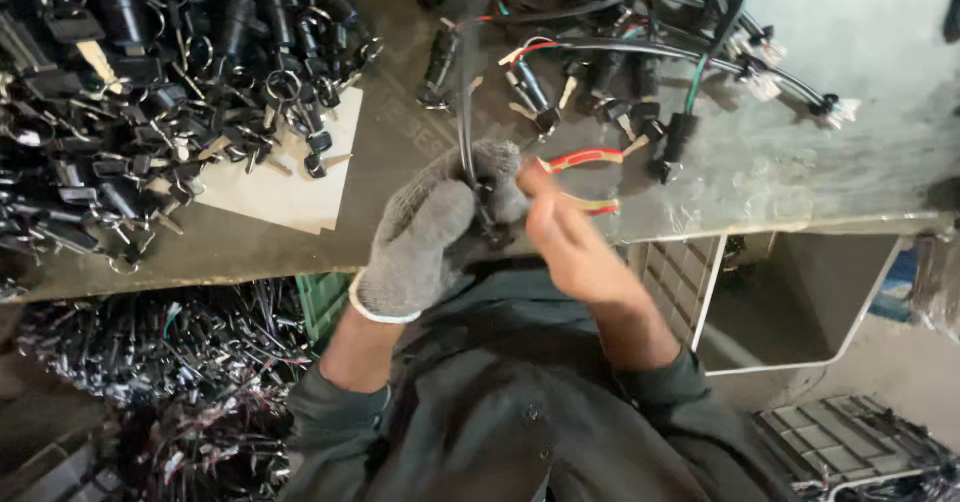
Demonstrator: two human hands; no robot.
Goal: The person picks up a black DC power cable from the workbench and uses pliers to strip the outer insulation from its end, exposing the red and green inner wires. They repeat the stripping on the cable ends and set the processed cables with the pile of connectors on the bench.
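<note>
- A black cable (466, 112) is gripped in the gloved left hand (432, 230), which is closed around it; the cable runs up and away from that hand toward the far side of the table (250, 247).
- A small dark part (490, 212) at the cable's lower end is held between the two hands; its kind cannot be told.
- The bare right hand (570, 237) is pressed against the left hand, its fingers pinched together at the dark part.
- Red-handled pliers (585, 177) are seen just beyond the right hand, on the table, touching its fingertips or nearly so; whether they are held cannot be told.
- Further out from the right hand, a bundle of black wired switches (640, 72) with white plugs (835, 112) is laid.
- Well beyond the left hand, a heap of black keys and rings (160, 82) is spread, partly over a sheet of card (290, 187).
- Under the table, on the left hand's side, more dark wired parts (170, 362) are piled.
</note>
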